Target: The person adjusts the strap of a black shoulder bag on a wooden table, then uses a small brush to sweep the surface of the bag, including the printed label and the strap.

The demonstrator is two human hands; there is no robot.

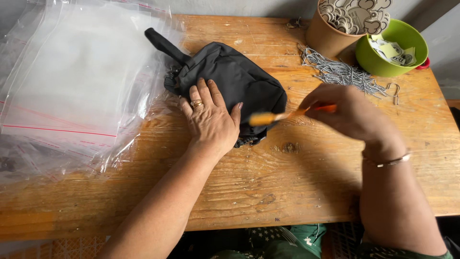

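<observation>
Two hands work one black pouch [235, 79] near the counter's [287, 187] far edge, left of middle. Our left hand [211, 117] lies spread flat on its near end; our right hand [352, 112] pinches an orange-handled tool [282, 116], blurred, its tip at the pouch's near right corner. We'd keep the palm pressing firmly and the strokes short. The pouch's long axis runs diagonally, strap [165, 45] pointing toward the far left corner.
</observation>
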